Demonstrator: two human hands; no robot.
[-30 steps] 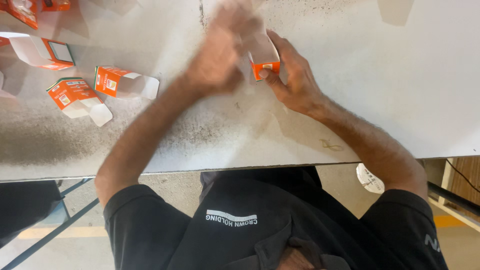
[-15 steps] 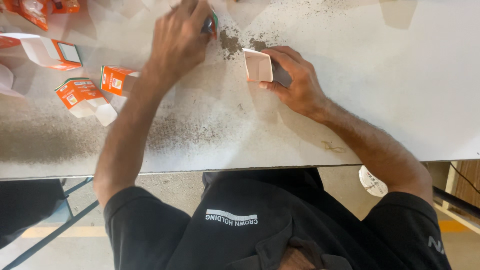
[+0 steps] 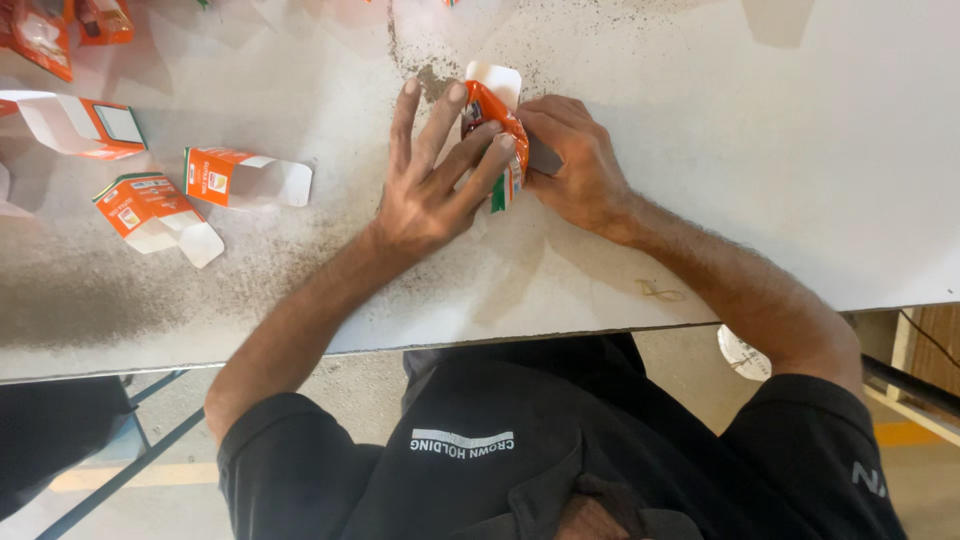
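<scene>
Hands meet on white table [image 3: 760, 150]: left hand [image 3: 440, 185] presses orange foil sachet [image 3: 500, 135] into small white-lined carton [image 3: 495, 80], gripped by right hand [image 3: 575, 160]. Half-second earlier, left reached away. Three empty orange cartons [image 3: 240, 178] lie left.

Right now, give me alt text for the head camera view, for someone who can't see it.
Seen from above, a person's left hand and right hand press an orange pouch into a small white carton on a dusty white table. Three open orange-and-white cartons lie at the left, beyond the left hand.
</scene>
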